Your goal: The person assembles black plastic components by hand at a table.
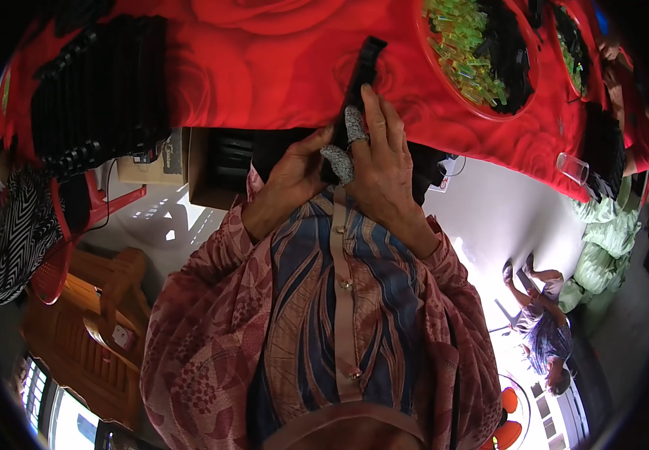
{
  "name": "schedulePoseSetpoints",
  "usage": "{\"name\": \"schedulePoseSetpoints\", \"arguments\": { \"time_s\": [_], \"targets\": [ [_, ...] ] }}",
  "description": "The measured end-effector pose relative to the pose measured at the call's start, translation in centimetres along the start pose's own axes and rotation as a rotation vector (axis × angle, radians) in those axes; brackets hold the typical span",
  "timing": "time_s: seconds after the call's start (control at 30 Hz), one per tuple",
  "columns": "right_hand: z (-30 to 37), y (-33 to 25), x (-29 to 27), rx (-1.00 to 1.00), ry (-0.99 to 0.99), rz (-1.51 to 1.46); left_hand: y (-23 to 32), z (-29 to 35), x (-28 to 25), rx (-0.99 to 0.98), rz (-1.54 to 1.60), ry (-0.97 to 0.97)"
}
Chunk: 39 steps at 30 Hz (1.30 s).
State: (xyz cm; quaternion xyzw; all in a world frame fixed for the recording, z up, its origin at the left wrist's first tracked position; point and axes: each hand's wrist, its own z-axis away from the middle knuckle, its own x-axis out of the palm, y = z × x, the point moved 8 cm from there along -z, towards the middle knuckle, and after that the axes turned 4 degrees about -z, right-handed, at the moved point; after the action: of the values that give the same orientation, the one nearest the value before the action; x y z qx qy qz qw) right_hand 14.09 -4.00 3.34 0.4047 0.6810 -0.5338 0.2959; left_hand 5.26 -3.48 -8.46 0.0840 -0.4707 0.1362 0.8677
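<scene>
A long, narrow black plastic-looking piece [366, 66] slants up over the front edge of the red rose-patterned tablecloth [279, 82]. My left hand [298, 166] closes on its lower part, thumb pointing up along it. My right hand [384, 161] grips the same piece from the right, with the index finger stretched along its side. Grey fabric covers [354, 124] wrap the thumb and a finger of my right hand. The piece's lower end is hidden between my hands.
Stacked black pieces [103, 90] lie on the table at left. A red tray [452, 94] at upper right holds yellow-green and black bits. Beneath the table edge is a cardboard box [223, 196]. A clear cup [573, 169] and another person's hand [611, 81] are at right.
</scene>
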Motion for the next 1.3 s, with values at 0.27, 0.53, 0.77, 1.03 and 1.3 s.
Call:
{"name": "schedulePoseSetpoints", "arguments": {
  "time_s": [0.27, 0.53, 0.77, 1.03, 1.3],
  "targets": [
    [-0.5, -0.5, 0.5, -0.026, -0.013, 0.022, 0.0, -0.2, -2.1, -0.026, -0.041, 0.161],
    [-0.7, -1.0, 0.9, -0.05, -0.046, 0.125, 0.1, -0.1, -1.8, -0.014, -0.017, 0.093],
    [0.7, 1.5, -4.5, 0.075, 0.246, -0.247, 0.3, 2.3, 3.0, 0.009, -0.257, -0.221],
    [2.0, 3.5, -5.0, 0.448, 0.255, -0.642, 4.1, 2.5, 5.5, 0.465, -0.434, -0.236],
    [1.6, 5.1, 0.4, 0.9, 0.004, -1.563, 6.5, 5.6, 9.0, 0.984, -1.042, -0.009]
  ]
}}
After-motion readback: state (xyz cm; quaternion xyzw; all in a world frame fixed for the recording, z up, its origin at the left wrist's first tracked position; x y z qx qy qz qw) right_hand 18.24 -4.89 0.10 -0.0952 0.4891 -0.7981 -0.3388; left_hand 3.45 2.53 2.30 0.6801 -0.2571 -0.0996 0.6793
